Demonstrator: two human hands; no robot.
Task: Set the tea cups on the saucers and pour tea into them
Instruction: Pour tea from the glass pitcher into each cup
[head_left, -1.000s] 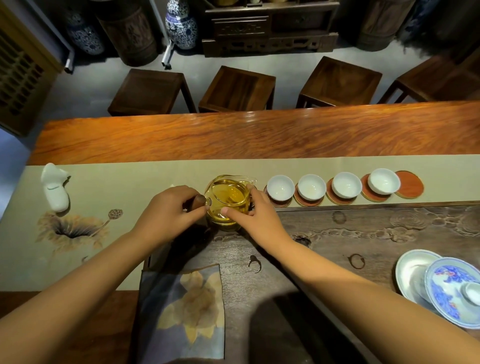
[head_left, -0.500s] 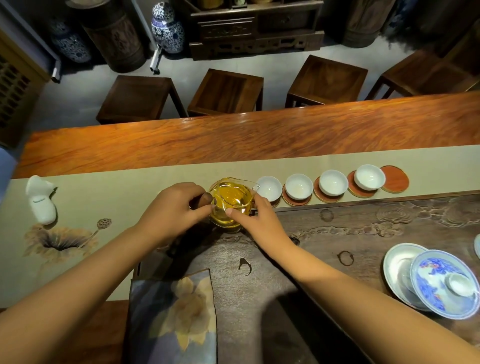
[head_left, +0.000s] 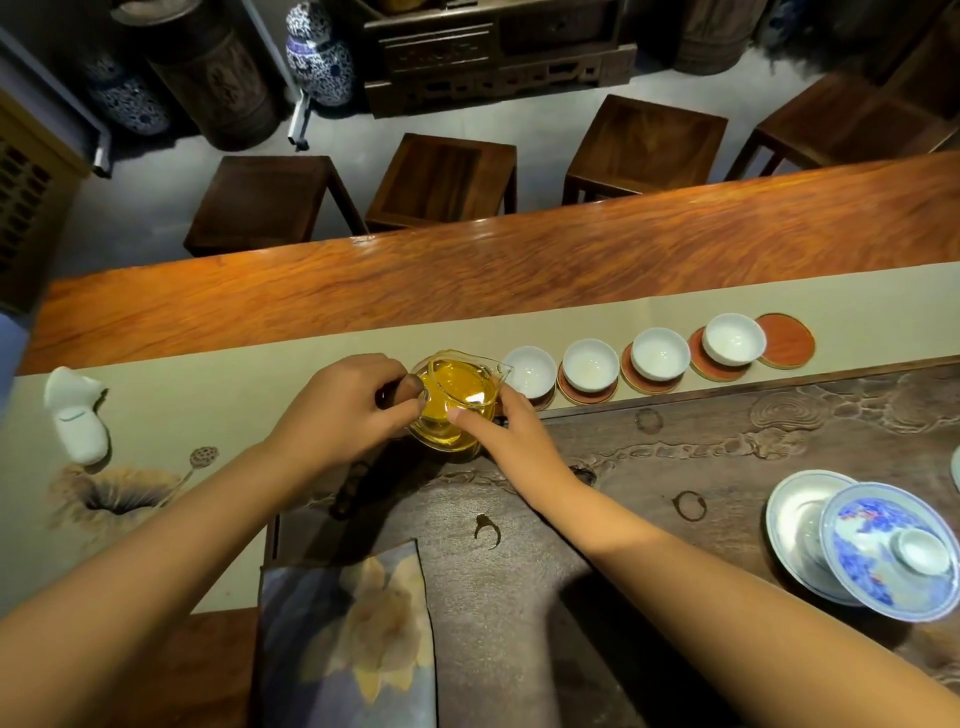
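Note:
A glass pitcher (head_left: 457, 400) full of amber tea stands at the far edge of the dark carved tea tray (head_left: 727, 467), spout toward the cups. My left hand (head_left: 337, 410) pinches its dark handle on the left. My right hand (head_left: 506, 441) rests fingertips against its right side. To the right runs a row of several white tea cups (head_left: 592, 364), each on a round red saucer (head_left: 571, 392); the cups look empty. One bare saucer (head_left: 787, 340) lies at the row's right end.
A blue-and-white lidded bowl (head_left: 883, 545) sits on a white dish (head_left: 795, 525) at the right. A white ceramic piece (head_left: 75, 421) lies on the beige runner (head_left: 208, 395) at left. A folded painted cloth (head_left: 343, 644) lies near me. Wooden stools stand beyond the table.
Both hands stay on the pitcher; it has tilted slightly with its spout nearer the first cup. The view has shifted a little to the right and down.

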